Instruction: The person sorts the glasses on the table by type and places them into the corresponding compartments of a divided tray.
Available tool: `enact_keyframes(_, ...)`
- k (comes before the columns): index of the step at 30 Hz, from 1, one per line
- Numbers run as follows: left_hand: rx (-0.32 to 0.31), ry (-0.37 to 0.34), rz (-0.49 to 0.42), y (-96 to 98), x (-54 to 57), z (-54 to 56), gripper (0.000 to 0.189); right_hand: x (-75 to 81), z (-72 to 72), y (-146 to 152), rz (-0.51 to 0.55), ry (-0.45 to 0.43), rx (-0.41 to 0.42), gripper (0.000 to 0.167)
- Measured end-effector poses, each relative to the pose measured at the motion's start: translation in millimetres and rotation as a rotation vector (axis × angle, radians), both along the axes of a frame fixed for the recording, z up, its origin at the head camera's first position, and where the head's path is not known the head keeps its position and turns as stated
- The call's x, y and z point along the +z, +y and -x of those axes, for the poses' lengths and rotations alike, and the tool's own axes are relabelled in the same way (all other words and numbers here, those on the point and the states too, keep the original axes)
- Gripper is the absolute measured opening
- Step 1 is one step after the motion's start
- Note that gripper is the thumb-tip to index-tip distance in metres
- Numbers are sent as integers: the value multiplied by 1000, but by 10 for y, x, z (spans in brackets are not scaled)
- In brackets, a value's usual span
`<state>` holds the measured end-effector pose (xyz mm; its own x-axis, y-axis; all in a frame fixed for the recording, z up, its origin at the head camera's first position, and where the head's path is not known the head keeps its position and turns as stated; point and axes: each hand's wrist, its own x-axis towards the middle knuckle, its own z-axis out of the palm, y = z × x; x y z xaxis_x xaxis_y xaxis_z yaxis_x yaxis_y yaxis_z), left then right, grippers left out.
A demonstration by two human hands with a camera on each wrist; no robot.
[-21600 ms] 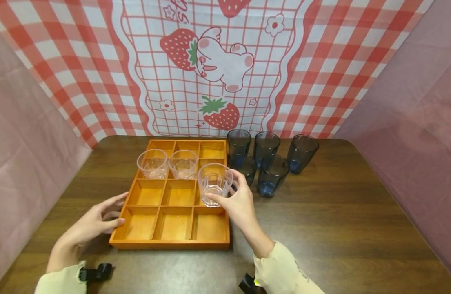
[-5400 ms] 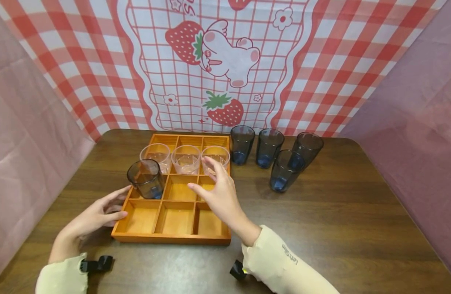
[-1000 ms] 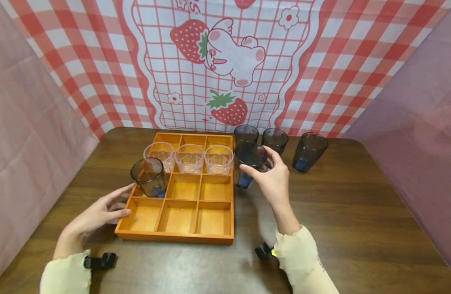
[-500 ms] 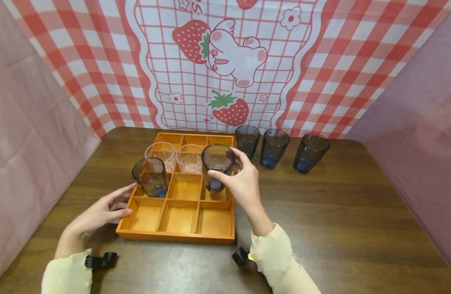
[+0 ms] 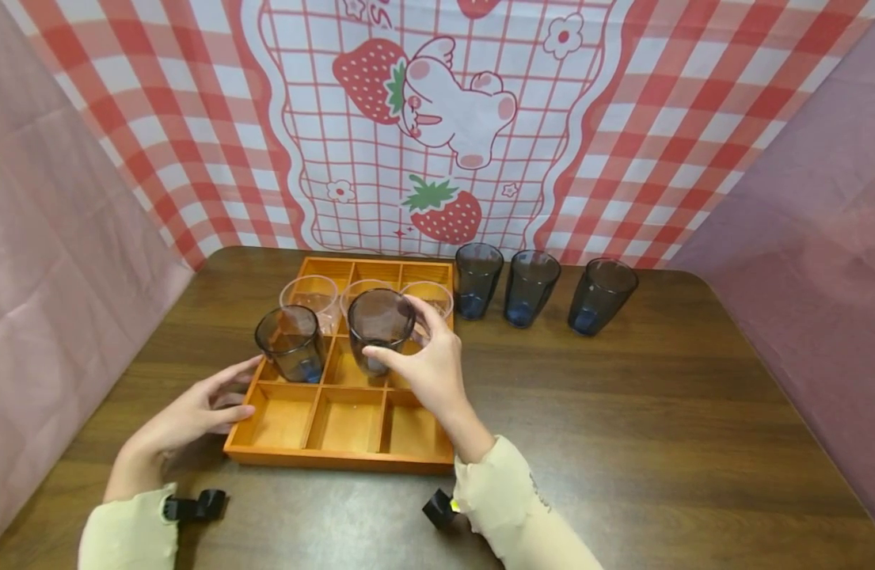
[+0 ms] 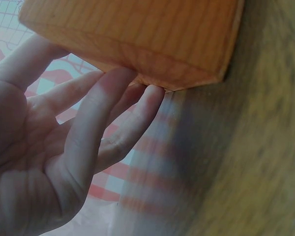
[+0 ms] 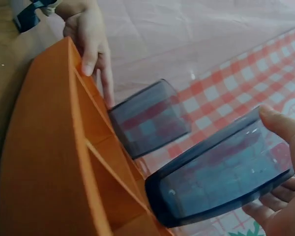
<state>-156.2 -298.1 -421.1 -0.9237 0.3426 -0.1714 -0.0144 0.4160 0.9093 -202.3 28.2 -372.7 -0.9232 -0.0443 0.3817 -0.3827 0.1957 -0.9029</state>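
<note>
My right hand (image 5: 437, 360) grips a dark tinted glass (image 5: 380, 321) between thumb and fingers. It is over the middle compartment of the wooden tray's (image 5: 337, 459) second row from the front. In the right wrist view the held glass (image 7: 221, 172) has its base at the tray's dividers; whether it touches the bottom cannot be told. Another dark glass (image 5: 291, 344) stands in the compartment to the left. Behind these is a row of clear glasses (image 5: 309, 294), partly hidden. My left hand (image 5: 188, 416) touches the tray's left side with loosely bent fingers (image 6: 86, 132).
Three more dark glasses (image 5: 533, 289) stand on the brown table (image 5: 658, 412), right of the tray near its back edge. A red-and-white checked cloth (image 5: 665, 142) with strawberries hangs behind. Pinkish cloth (image 5: 74, 198) hangs at the sides. Black straps with small devices (image 5: 195, 507) are on both wrists.
Over the last second my right hand has carried the dark glass leftward from beside the tray to over its middle column. Earlier, a third clear glass and the left dark glass went in. My left hand stays put.
</note>
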Motion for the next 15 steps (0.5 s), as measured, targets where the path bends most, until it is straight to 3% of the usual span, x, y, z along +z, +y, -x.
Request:
enact_keyframes(6, 7, -3, 4, 0, -1, 0, 74, -45, -21, -60, -31, 4, 15, 79)
enact_keyframes(15, 9, -6, 0, 2, -6, 4, 74, -102, -29, -103, -73, -70, 58, 82)
